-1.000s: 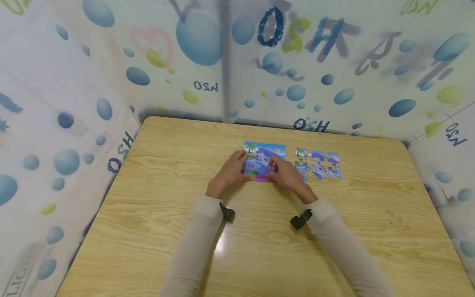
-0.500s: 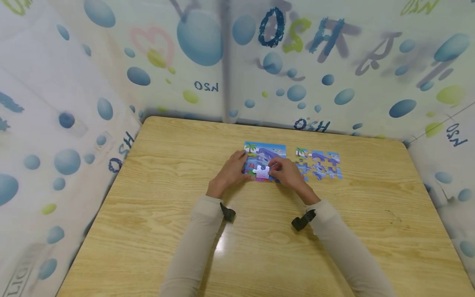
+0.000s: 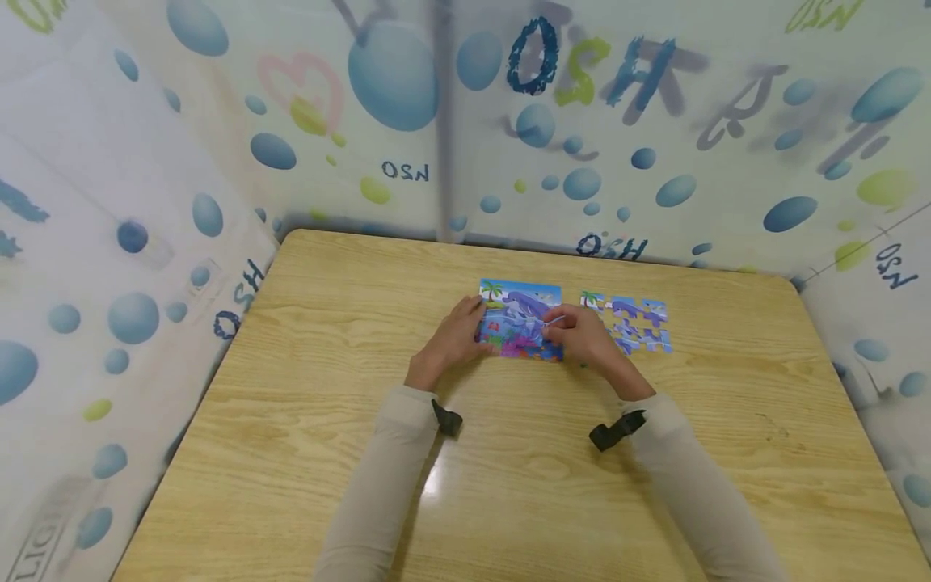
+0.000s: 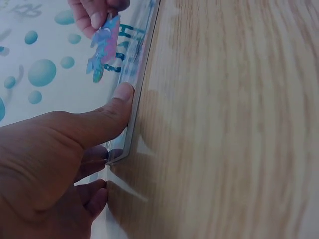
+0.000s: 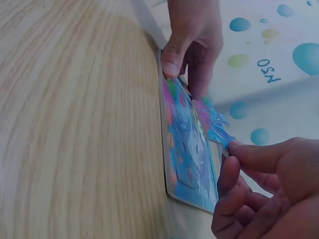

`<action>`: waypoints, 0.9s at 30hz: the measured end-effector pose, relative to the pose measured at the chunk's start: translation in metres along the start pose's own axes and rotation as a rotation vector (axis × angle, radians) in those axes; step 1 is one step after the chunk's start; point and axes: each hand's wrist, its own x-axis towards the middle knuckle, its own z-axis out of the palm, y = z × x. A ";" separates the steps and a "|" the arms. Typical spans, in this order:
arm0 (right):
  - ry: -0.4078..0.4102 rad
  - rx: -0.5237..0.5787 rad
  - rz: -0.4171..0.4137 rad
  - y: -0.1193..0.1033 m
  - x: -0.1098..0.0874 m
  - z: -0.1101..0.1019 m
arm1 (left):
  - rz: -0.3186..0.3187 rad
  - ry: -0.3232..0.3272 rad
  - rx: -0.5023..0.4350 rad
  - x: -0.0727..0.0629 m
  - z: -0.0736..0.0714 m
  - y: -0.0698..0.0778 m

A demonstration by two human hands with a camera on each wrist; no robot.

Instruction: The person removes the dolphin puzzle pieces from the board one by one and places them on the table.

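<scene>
A jigsaw puzzle board (image 3: 520, 288) with a dolphin and palm tree picture lies flat on the table. My left hand (image 3: 452, 335) grips its left side, the thumb (image 4: 122, 94) on the near edge and the fingers partly hidden beyond. My right hand (image 3: 587, 335) pinches a pink and blue puzzle piece (image 5: 212, 119) by one end, between thumb and index finger. In the right wrist view the piece is tilted above the board. Part of the board's right side is hidden behind my right hand in the head view.
Several purple and blue puzzle pieces (image 3: 640, 311) lie in rows to the right of the board, some of them behind my right hand. The wooden table (image 3: 305, 364) meets a wall (image 3: 494, 162) with blue bubbles along its far edge.
My right hand has moved a little to the right with the puzzle piece, whose pale back showed half a second ago and whose printed side shows now. My left hand has stayed on the board.
</scene>
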 end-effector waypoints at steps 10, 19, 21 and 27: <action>0.011 0.060 0.049 0.013 -0.011 -0.028 | -0.011 -0.012 -0.007 -0.002 -0.001 -0.001; -0.006 0.036 0.119 0.036 -0.023 -0.052 | -0.001 -0.015 0.003 -0.003 0.000 -0.002; -0.013 0.039 0.137 0.042 -0.026 -0.058 | 0.001 -0.016 0.013 -0.003 0.001 -0.002; 0.007 0.032 0.173 0.060 -0.036 -0.074 | 0.007 -0.013 0.033 -0.004 0.001 0.000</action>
